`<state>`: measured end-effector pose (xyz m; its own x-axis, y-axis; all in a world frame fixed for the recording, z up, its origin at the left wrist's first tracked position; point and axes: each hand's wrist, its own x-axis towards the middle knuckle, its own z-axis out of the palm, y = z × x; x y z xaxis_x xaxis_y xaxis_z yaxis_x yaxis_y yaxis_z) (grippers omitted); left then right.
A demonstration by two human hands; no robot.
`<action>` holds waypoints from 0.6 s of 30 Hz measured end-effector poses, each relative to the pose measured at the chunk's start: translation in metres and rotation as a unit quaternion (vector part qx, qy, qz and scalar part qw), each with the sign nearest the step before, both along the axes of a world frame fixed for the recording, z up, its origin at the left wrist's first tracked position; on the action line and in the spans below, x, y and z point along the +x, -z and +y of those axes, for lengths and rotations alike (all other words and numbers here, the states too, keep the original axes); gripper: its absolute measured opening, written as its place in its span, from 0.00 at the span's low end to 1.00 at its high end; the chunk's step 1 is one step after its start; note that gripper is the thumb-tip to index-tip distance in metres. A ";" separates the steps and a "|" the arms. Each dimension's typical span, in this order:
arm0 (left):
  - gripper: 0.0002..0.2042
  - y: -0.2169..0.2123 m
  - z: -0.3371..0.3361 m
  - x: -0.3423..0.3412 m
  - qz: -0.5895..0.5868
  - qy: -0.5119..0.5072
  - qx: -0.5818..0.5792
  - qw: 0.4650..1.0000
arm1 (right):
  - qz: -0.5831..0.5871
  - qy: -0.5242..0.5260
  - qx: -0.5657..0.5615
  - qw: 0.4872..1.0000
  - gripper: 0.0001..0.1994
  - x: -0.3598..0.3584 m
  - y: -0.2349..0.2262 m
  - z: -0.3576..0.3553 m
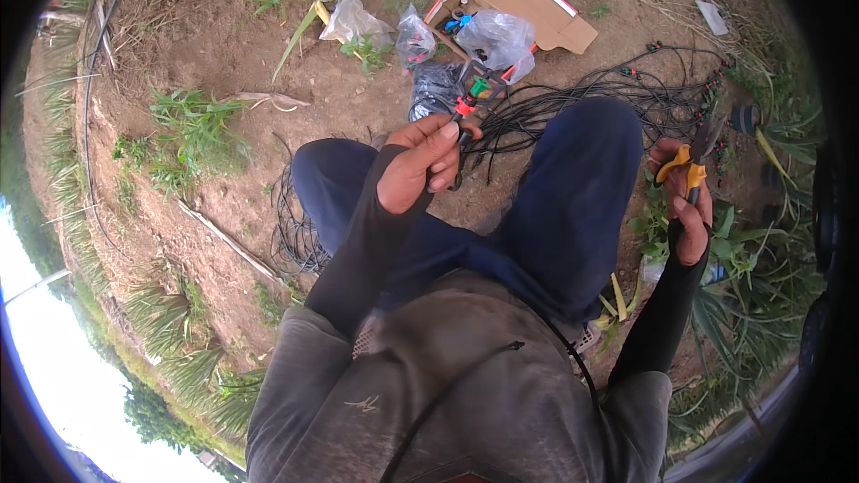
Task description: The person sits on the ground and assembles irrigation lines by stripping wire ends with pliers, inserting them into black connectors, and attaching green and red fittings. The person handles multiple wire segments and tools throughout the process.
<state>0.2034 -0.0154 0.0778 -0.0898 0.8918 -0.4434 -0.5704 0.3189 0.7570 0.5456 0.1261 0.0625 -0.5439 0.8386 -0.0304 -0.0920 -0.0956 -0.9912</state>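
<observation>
Between the fingertips and thumb of my left hand [417,164] is a small irrigation sprinkler [469,100], with a black frame, a green middle and a red collar. It is held up in front of my knees. Off to the right, my right hand [693,219] is wrapped round a pair of shears [684,166] with yellow-orange and black handles. Their dark blades point up and away from me. Just beyond the sprinkler lie a clear plastic bag of black parts [435,85] and a long tangle of thin black tubing [573,94].
An opened cardboard box [523,9] holds plastic bags and blue fittings. Red-and-black sprinklers [714,89] cluster at the tubing's right end. More black tubing [295,224] coils beside my left knee. Weeds [192,130] and spiky plants [729,304] grow on both sides.
</observation>
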 end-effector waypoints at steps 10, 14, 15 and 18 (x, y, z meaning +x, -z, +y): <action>0.14 -0.016 -0.045 0.003 0.060 -0.024 0.026 0.998 | -0.156 -0.284 0.076 0.943 0.27 -0.114 -0.020 -0.081; 0.14 -0.015 -0.056 0.003 0.079 -0.025 0.021 0.996 | -0.153 -0.299 0.088 0.938 0.27 -0.127 -0.019 -0.092; 0.14 -0.015 -0.058 0.003 0.086 -0.024 0.017 0.996 | -0.160 -0.305 0.091 0.935 0.26 -0.127 -0.017 -0.093; 0.13 -0.009 -0.062 0.004 0.086 -0.021 0.023 0.996 | -0.164 -0.316 0.098 0.930 0.26 -0.129 -0.014 -0.096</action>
